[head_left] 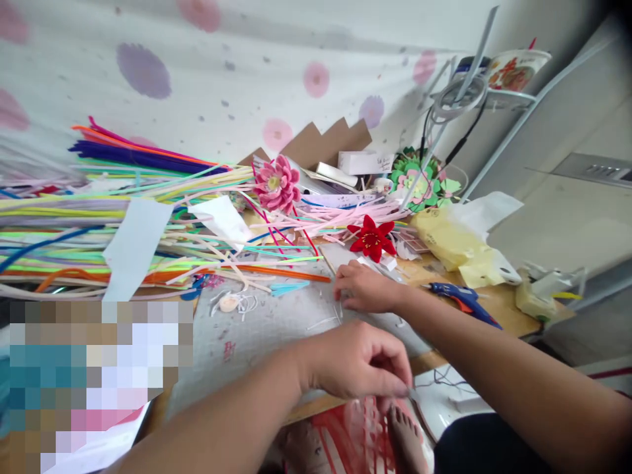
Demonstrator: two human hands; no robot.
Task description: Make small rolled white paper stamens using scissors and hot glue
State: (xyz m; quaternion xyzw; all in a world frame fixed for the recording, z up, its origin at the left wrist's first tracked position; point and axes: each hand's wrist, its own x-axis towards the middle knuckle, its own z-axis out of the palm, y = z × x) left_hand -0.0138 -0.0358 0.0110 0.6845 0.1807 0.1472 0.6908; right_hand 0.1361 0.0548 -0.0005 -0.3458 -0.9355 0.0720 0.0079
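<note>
At the far left, many coloured pipe cleaners [49,214] are heaped, partly covered by a white paper [135,243]. A second paper [224,220] is laid to its right. A grey mat [257,342] is spread in front, and on it a pale disc [228,303] is surrounded by loose white loops. A pink flower [276,184] is set farther back, and some short blue strips [289,288] are grouped on the mat, just below an orange rod [281,272].

Thin white scraps [323,323] are scattered toward the middle of the mat, close to both hands. The left hand [353,359] is held near the mat's front edge, its fingers curled and its thumb brought to the forefinger — whether anything is pinched there cannot be told. The right hand [364,288] is lowered to the mat with fingers bent; its grip, if any, cannot be made out. Just beyond it a red flower [372,238] is placed, open and facing up. Farther right, a green flower [415,181], a yellow bag [447,240] and — nearer — a blue glue gun [464,301] are seen.
</note>
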